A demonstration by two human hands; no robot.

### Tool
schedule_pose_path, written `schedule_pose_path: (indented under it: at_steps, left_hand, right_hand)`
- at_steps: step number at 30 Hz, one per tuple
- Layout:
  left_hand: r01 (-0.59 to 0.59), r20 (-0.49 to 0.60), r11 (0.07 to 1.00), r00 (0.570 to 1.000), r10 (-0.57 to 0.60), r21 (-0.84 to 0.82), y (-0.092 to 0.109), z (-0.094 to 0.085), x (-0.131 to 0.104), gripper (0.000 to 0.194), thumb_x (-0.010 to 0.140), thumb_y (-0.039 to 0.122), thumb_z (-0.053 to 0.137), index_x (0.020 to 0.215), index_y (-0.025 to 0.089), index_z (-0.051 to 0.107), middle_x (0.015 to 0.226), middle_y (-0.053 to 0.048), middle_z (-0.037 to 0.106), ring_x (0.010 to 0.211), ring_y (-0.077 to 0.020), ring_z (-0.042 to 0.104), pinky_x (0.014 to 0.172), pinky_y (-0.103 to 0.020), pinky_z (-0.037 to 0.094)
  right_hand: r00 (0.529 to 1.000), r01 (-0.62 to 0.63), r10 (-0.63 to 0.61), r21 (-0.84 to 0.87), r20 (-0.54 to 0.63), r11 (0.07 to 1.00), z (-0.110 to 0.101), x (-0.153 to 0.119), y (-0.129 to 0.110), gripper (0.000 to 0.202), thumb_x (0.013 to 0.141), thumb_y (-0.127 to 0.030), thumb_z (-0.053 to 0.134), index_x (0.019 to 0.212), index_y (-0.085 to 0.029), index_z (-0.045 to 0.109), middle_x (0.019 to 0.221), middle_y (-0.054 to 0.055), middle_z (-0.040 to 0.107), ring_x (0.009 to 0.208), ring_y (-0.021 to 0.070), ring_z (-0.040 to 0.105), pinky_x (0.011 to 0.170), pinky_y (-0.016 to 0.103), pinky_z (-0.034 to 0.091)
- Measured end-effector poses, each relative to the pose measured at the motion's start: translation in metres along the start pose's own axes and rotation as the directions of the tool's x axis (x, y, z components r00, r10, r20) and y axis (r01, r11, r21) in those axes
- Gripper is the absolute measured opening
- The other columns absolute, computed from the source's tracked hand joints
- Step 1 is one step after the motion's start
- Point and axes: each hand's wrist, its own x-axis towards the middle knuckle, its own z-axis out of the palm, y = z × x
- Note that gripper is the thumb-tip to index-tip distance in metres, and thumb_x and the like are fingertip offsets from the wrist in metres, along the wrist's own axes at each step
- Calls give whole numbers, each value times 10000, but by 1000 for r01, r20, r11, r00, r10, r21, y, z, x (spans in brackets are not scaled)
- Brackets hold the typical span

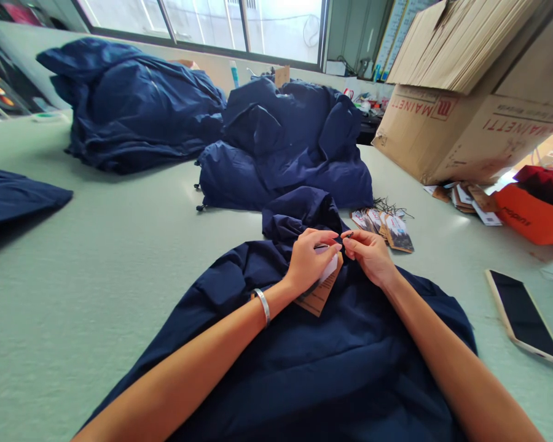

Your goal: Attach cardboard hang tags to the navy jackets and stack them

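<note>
A dark navy garment [341,362] lies spread in front of me, its hood or collar [299,212] pointing away. Over its neck, my left hand [311,261] is closed in a pinch, a silver bangle on its wrist. Below those fingers hangs a brown hang tag [317,304], partly covered by a white tag [329,268]. Fingertip to fingertip with it, my right hand [368,252] pinches a small black string end [349,236]. Most of the string is hidden by the fingers.
Several loose hang tags [389,228] with black strings lie beyond my right hand. A phone [525,316] rests at right, near an orange box [529,212] and large cartons [442,129]. Navy garments are heaped at the back [286,147], back left [133,104] and left edge [21,199].
</note>
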Motion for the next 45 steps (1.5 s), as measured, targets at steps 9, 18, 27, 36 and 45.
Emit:
schedule_pose_path:
  at_steps: [9, 18, 27, 36, 45]
  left_hand:
    - [-76, -38, 994, 996, 79, 85, 0, 1, 0, 138, 801, 121, 641, 906, 207, 662, 848, -16, 708, 889, -180, 616, 867, -353, 509]
    - [-70, 46, 997, 996, 70, -14, -2, 4, -1, 354, 849, 132, 547, 1193, 193, 492, 745, -4, 620, 732, -168, 600, 735, -315, 488]
    - [-76, 143, 997, 987, 74, 5, -4, 2, 1, 151, 854, 110, 460, 933, 173, 573, 1001, -57, 610, 689, -110, 543, 716, -282, 478]
    - [-91, 160, 995, 984, 84, 36, -4, 0, 2, 127, 849, 100, 452, 786, 177, 532, 1068, -57, 592, 693, -98, 521, 665, -254, 465]
    - [-21, 25, 997, 999, 23, -74, -3, -3, 2, 258, 848, 123, 518, 1089, 206, 479, 841, -4, 603, 769, -136, 574, 753, -280, 473]
  right_hand:
    - [1000, 23, -23, -59, -10, 998, 5, -2, -3, 275, 559, -380, 819, 724, -188, 711, 504, -44, 554, 474, 89, 441, 484, 249, 343]
    - [1000, 27, -25, -109, 13, 994, 5, -2, 3, 292, 595, -425, 800, 711, -175, 704, 493, -40, 546, 457, 84, 426, 470, 246, 320]
    - [1000, 3, 1, -121, 30, 993, 4, -2, 5, 320, 590, -466, 790, 686, -177, 689, 471, -44, 532, 448, 84, 410, 475, 249, 324]
    - [1000, 0, 2, -111, 19, 994, -1, 1, 8, 312, 593, -450, 800, 673, -168, 691, 469, -48, 526, 440, 73, 399, 462, 243, 283]
    - [996, -81, 82, 58, -23, 995, -1, 2, 7, 291, 561, -398, 839, 676, -165, 708, 501, -37, 542, 455, 71, 422, 466, 233, 315]
